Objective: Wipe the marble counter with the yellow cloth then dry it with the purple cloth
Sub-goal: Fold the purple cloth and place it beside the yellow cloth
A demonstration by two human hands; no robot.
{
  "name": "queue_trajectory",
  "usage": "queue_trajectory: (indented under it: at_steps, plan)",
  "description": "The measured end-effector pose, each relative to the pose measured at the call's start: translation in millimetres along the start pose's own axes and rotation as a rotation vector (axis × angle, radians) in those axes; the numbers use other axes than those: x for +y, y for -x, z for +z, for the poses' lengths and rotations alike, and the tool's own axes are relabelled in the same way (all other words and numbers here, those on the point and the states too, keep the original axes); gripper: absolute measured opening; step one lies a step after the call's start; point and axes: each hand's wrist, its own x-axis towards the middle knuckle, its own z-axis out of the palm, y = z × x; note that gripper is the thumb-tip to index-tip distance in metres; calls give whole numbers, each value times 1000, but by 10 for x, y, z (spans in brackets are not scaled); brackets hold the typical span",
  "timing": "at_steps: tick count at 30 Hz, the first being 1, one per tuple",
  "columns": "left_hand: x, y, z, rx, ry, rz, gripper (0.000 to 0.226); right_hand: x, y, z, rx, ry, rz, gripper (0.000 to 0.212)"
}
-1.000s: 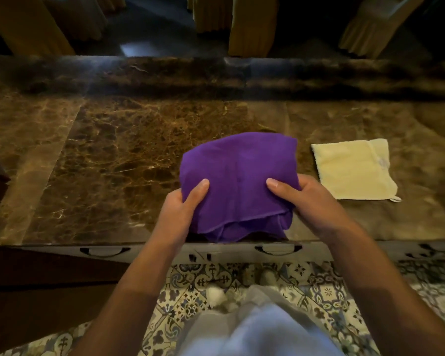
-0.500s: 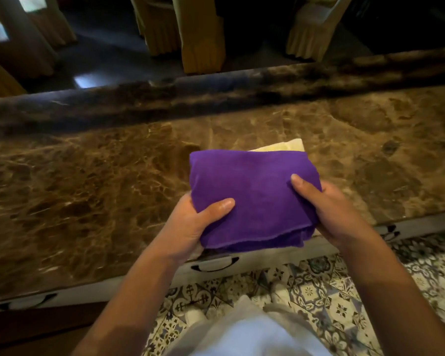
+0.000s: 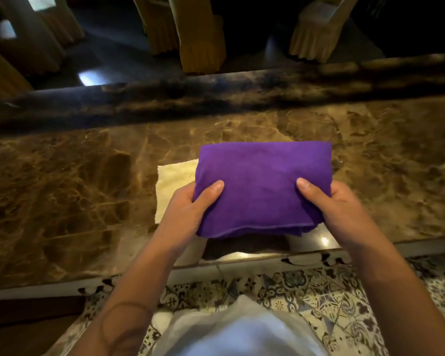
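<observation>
A folded purple cloth is held just above the brown marble counter, near its front edge. My left hand grips the cloth's left side with the thumb on top. Gripping the right side the same way is my right hand. The pale yellow cloth lies flat on the counter; only its left part shows, the rest is hidden under the purple cloth and my left hand.
A darker raised marble ledge runs along the counter's far side. Beyond it stand chairs with yellow fabric covers. Below the front edge are drawer fronts and a patterned tile floor.
The view has shifted right along the counter. The purple cloth, held in both hands, has moved from left of the yellow cloth to over it, covering its right part.
</observation>
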Motion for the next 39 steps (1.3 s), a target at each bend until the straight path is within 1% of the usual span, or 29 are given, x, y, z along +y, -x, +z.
queue_trajectory:
  at_steps: [4, 8, 10, 14, 17, 21, 25, 28, 30, 34, 36, 39]
  plan:
    - [-56, -142, 303, 42, -21, -1, 34, 23, -170, -352, 5, -1, 14, 27]
    - [-174, -362, 488, 77, -80, -59, 28, 152, -377, -578, 37, 36, 68, 34]
    - [-265, -492, 543, 81, -105, -104, 27, 277, -525, -670, 60, 51, 117, 30]
    - [-459, -715, 642, 118, -205, -206, 34, 522, -825, -764, 96, 142, 237, 25]
    - [-570, -850, 682, 117, -217, -261, 29, 619, -965, -777, 100, 217, 280, 25]
    - [-651, -947, 675, 175, -221, -302, 43, 651, -1052, -792, 75, 309, 295, 28]
    - [-684, -967, 686, 173, -315, -307, 46, 681, -1082, -837, 81, 407, 309, 33]
    - [-714, -979, 677, 201, -381, -275, 49, 675, -1079, -915, 94, 426, 370, 34]
    - [-734, -1000, 675, 198, -476, -228, 47, 641, -1073, -967, 95, 442, 408, 35]
    - [-733, -1051, 685, 145, -849, -110, 43, 624, -1076, -993, 112, 560, 391, 42]
    - [-721, -1062, 704, 134, -988, -56, 41, 617, -1086, -980, 112, 703, 348, 42]
    - [-704, -1024, 741, 151, -1217, 8, 39, 643, -1109, -980, 139, 970, 286, 50]
